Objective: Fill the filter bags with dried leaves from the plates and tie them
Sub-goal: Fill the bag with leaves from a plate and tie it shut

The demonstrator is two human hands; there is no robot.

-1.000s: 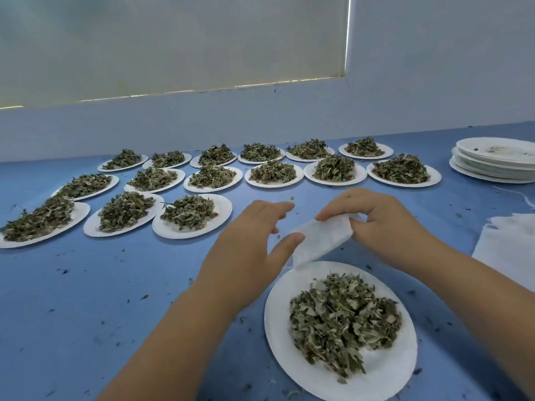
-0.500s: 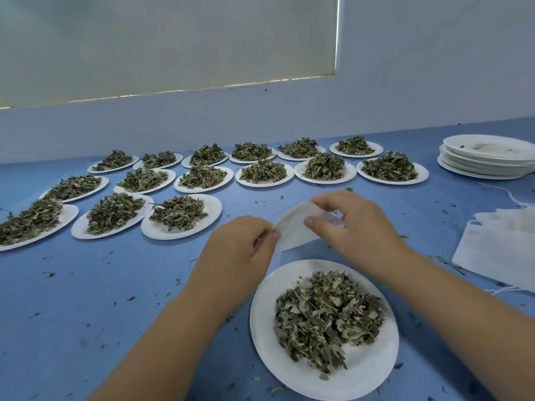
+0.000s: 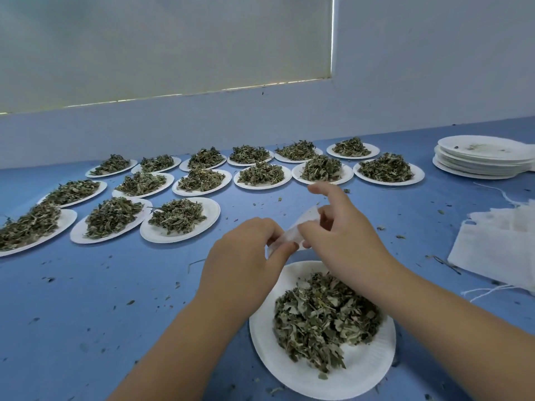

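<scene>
Table: a blue table (image 3: 86,299) strewn with leaf crumbs runs back to a pale wall (image 3: 405,96), with a drawn blind (image 3: 159,44) above it.
Far plates: white paper plates (image 3: 182,237) stand in rows across the left and middle of the table, each heaped with dried leaves (image 3: 176,215).
Left hand: the left hand (image 3: 243,256) hovers just left of the near plate, its thumb and fingers pinching the lower end of the filter bag.
Filter bag: the small white filter bag (image 3: 286,237) is held in the air between both hands, above the near plate's far rim, tilted up to the right.
Right hand: the right hand (image 3: 344,238) pinches the bag's upper part with thumb and curled fingers, the forefinger lifted and stretched out.
Near plate: the near plate (image 3: 289,369) lies under the right wrist and carries a leaf pile (image 3: 324,316).
Stack: a stack of empty plates (image 3: 480,160) sits far right by the wall.
Spare bags: a heap of spare bags (image 3: 498,244) with loose strings lies at the right edge.
</scene>
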